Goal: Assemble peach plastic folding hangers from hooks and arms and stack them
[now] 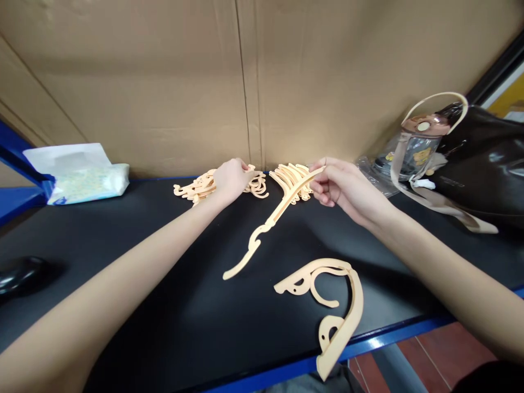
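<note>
My right hand [338, 185] is closed on one end of a cream plastic hanger arm [286, 202]. A curved hook piece hangs from the arm's lower end, slanting down to the left above the table. At the back, my left hand [232, 179] reaches over a pile of cream hanger pieces [200, 185]. Its fingers are bent together at the pile, and whatever they grip is hidden. Curved hooks [257, 185] lie just right of that hand. A stack of hanger arms [292, 177] sits behind the held piece. Close to the front edge lies a folding hanger [354, 305] with its hook between two arms.
The black tabletop [184, 305] has a blue front edge and cardboard [164, 82] behind it. On the left are a wipes packet [88, 177] and a black mouse [22, 274]. A strapped clear bottle [421, 144] and dark bag [483, 158] stand at right.
</note>
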`<state>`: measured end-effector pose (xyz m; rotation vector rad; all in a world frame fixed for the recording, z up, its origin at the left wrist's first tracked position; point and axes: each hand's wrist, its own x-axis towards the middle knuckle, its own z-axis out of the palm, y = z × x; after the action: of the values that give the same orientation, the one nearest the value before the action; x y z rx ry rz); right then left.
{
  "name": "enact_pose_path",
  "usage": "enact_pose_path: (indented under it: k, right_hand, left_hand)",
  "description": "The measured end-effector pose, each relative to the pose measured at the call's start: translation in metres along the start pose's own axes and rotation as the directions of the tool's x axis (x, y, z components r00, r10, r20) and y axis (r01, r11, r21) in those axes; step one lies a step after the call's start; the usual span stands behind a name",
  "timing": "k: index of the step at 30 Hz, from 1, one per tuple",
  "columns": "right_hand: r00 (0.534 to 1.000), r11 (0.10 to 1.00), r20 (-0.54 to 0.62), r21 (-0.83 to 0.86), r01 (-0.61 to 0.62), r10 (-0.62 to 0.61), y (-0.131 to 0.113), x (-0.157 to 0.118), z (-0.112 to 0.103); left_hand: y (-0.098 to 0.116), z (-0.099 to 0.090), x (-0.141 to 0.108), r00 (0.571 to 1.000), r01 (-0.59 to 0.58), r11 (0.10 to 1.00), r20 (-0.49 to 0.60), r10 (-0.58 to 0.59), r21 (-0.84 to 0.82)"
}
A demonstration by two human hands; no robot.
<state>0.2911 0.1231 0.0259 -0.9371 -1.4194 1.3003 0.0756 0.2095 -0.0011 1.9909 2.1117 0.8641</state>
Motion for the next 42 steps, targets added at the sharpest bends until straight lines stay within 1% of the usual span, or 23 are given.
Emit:
enact_pose_path:
  k: [3,5,7,8,9,11,12,13,14,15,16,18,19,20,22,24,26,28,31,34,36,40,42]
  right_hand:
    - [1.000,1.000,0.000,0.020,0.023,-0.023,0.000,-0.001,0.000]
    - [1.000,0.998,0.012,0.055,0.020,-0.021,0.000,-0.002,0.001]
    - [0.999,0.994,0.008,0.102,0.033,-0.034,0.000,-0.002,0.003]
    - [0.999,0.992,-0.005,0.114,0.052,-0.052,0.001,-0.002,0.003]
    - [0.997,0.991,-0.023,0.107,0.078,-0.076,0.002,-0.001,0.004]
    - [0.990,0.991,-0.048,0.004,0.133,-0.133,0.005,0.000,0.004]
    - [0.984,0.979,-0.042,-0.112,0.169,-0.175,0.007,0.000,0.004]
    - [0.973,0.936,-0.015,-0.278,0.217,-0.230,0.009,0.000,0.005]
    - [0.952,0.832,0.038,-0.476,0.283,-0.302,0.012,-0.001,0.006]
    - [0.919,0.655,0.125,-0.666,0.358,-0.375,0.014,-0.003,0.008]
    - [0.871,0.420,0.240,-0.801,0.428,-0.429,0.017,-0.005,0.011]
    - [0.762,-0.037,0.481,-0.854,0.519,-0.432,0.020,-0.012,0.018]
    - [0.713,-0.187,0.573,-0.815,0.549,-0.403,0.021,-0.016,0.022]
    - [0.668,-0.284,0.645,-0.764,0.580,-0.372,0.022,-0.020,0.027]
    - [0.576,-0.380,0.747,-0.665,0.643,-0.333,0.023,-0.029,0.035]
    - [0.485,-0.421,0.814,-0.581,0.697,-0.320,0.023,-0.036,0.042]
    - [0.444,-0.426,0.839,-0.542,0.724,-0.315,0.023,-0.041,0.047]
    - [0.461,-0.407,0.836,-0.548,0.731,-0.299,0.023,-0.044,0.048]
    - [0.512,-0.383,0.825,-0.566,0.731,-0.241,0.025,-0.043,0.048]
    - [0.552,-0.368,0.813,-0.578,0.728,-0.184,0.029,-0.041,0.047]
    - [0.572,-0.369,0.803,-0.588,0.720,-0.164,0.033,-0.039,0.047]
    - [0.613,-0.375,0.776,-0.617,0.692,-0.146,0.036,-0.035,0.052]
    - [0.651,-0.331,0.748,-0.650,0.684,-0.126,0.034,-0.031,0.052]
  left_hand:
    - [-0.007,-0.012,-0.014,0.993,-0.055,0.998,-0.100,0.056,0.009]
    - [-0.011,-0.023,-0.029,0.989,-0.103,0.989,-0.117,0.090,-0.109]
    - [-0.013,-0.034,-0.051,0.996,-0.085,0.919,-0.007,0.089,-0.384]
    - [-0.014,-0.039,-0.063,0.989,0.012,0.839,0.128,0.069,-0.544]
    - [-0.015,-0.044,-0.075,0.938,0.172,0.737,0.337,0.081,-0.654]
    - [-0.017,-0.053,-0.099,0.741,0.496,0.554,0.658,0.131,-0.669]
    - [-0.017,-0.056,-0.110,0.683,0.574,0.498,0.716,0.146,-0.650]
    - [-0.017,-0.059,-0.119,0.677,0.606,0.457,0.724,0.134,-0.651]
    - [-0.017,-0.061,-0.126,0.683,0.617,0.437,0.721,0.115,-0.655]
    - [-0.017,-0.062,-0.132,0.698,0.610,0.432,0.709,0.104,-0.664]
    - [-0.017,-0.063,-0.136,0.709,0.600,0.438,0.698,0.096,-0.670]
    - [-0.016,-0.062,-0.140,0.707,0.585,0.464,0.699,0.110,-0.665]
    - [-0.015,-0.061,-0.142,0.703,0.577,0.478,0.701,0.122,-0.662]
    - [-0.015,-0.060,-0.144,0.699,0.570,0.489,0.702,0.135,-0.661]
    - [-0.013,-0.059,-0.147,0.687,0.558,0.500,0.707,0.170,-0.662]
    - [-0.012,-0.057,-0.151,0.669,0.563,0.486,0.714,0.206,-0.668]
    - [-0.010,-0.057,-0.154,0.654,0.585,0.458,0.723,0.221,-0.669]
    - [-0.009,-0.057,-0.155,0.630,0.621,0.431,0.744,0.223,-0.655]
    - [-0.006,-0.059,-0.154,0.560,0.695,0.413,0.803,0.203,-0.589]
    - [-0.002,-0.059,-0.151,0.506,0.760,0.416,0.856,0.102,-0.499]
    - [0.001,-0.057,-0.150,0.528,0.760,0.429,0.849,0.031,-0.488]
    - [0.004,-0.049,-0.151,0.638,0.671,0.502,0.770,-0.017,-0.545]
    - [0.003,-0.048,-0.154,0.704,0.582,0.580,0.710,-0.009,-0.570]
